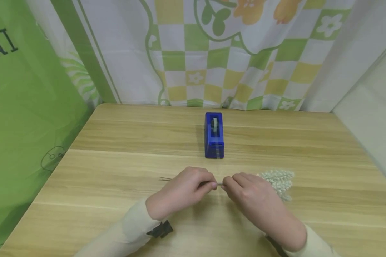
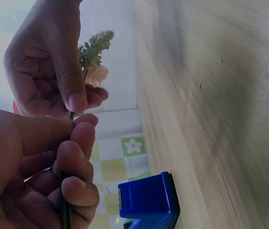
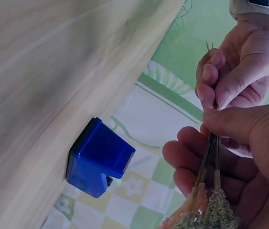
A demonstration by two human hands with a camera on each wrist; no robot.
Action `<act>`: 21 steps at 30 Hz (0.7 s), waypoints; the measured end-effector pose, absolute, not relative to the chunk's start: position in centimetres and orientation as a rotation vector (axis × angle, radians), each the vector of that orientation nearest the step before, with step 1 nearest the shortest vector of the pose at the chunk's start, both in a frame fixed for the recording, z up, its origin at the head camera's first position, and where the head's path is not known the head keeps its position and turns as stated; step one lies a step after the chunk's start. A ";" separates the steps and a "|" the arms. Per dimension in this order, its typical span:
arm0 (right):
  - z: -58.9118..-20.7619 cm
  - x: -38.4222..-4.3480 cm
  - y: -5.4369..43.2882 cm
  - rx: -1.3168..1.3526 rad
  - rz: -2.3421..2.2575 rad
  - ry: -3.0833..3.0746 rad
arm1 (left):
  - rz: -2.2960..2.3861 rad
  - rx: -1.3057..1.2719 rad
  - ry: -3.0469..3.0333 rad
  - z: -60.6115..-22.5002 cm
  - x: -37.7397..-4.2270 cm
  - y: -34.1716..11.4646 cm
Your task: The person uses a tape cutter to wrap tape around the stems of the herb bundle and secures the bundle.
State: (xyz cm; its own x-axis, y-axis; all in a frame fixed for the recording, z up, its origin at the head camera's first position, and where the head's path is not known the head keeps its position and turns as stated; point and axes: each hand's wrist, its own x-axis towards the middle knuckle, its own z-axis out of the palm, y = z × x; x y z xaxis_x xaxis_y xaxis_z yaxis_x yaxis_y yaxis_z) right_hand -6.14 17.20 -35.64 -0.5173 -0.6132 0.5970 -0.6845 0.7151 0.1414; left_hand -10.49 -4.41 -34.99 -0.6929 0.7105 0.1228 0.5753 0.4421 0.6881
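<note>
A small bunch of flower stems [image 3: 203,164] lies across both hands above the table. Its pale green, beaded flower heads [image 1: 278,182] stick out beyond the right hand, and the right wrist view also shows a peach-coloured head [image 3: 191,205]. My left hand [image 1: 186,187] pinches the stems between thumb and fingers, their thin ends [image 1: 164,178] poking out on its left. Close beside it, my right hand [image 1: 252,194] pinches the same stems nearer the heads. A short piece of stem shows between the two hands. Fingers hide much of the rest.
A blue tape dispenser [image 1: 214,151] with a roll of tape stands on the wooden table [image 1: 132,135], beyond the hands. Behind the table's back edge hangs a checked curtain [image 1: 218,71]. Green cloth [image 1: 29,117] hangs at the left, with a thin wire loop [image 1: 51,157] near the edge.
</note>
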 end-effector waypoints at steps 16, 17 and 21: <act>-34.8 -5.9 17.8 1.015 0.087 -2.416 | 1.121 1.121 2.522 -35.2 -10.4 -4.4; -34.7 -5.9 17.9 1.016 0.083 -2.425 | 1.119 1.117 2.523 -35.2 -10.4 -4.4; -34.6 -5.8 18.0 1.005 0.083 -2.440 | 1.119 1.098 2.518 -35.3 -10.4 -4.3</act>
